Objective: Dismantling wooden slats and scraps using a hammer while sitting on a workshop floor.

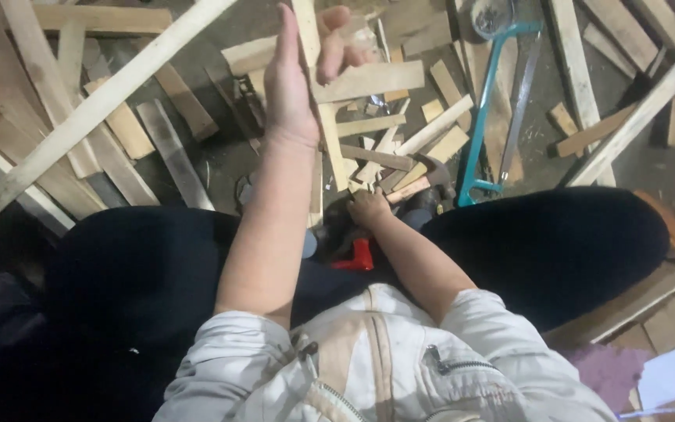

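One thin, pale wooden strip, judged light, stiff and best gripped near its middle, was held upright in the raised left hand, fingers closed around it, while the right hand was clamped on a wooden-handled hammer among floor offcuts.

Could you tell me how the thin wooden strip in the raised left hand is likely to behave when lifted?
The wooden strip looks thin and narrow, so probably light and slightly springy. The left hand holds it near one end, so it may swing. Its flat faces make rolling unlikely.

Pale zipped jacket, pushed-up sleeves, black trousers
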